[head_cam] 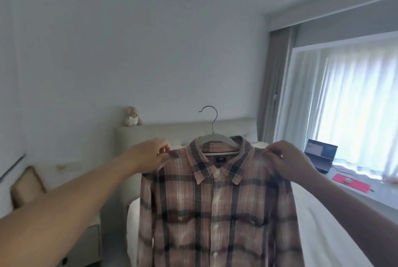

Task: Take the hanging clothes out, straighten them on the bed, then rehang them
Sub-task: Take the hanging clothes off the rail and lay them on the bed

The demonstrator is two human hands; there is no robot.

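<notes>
A pink and dark plaid button shirt point(217, 206) hangs in front of me on a white hanger point(216, 137) with a metal hook that points up and to the left. My left hand point(150, 154) pinches the shirt's left shoulder. At the right shoulder, my right hand point(288, 161) pinches the cloth as well. The shirt is held up in the air above the white bed point(327, 230), buttoned down the front, with its lower part cut off by the frame's bottom edge.
A padded headboard point(172, 131) stands behind the shirt with a teddy bear point(132, 117) on its left end. A nightstand point(90, 243) sits at the lower left. A window ledge at right carries a laptop point(321, 154) and a red sheet point(351, 182), under white curtains point(353, 105).
</notes>
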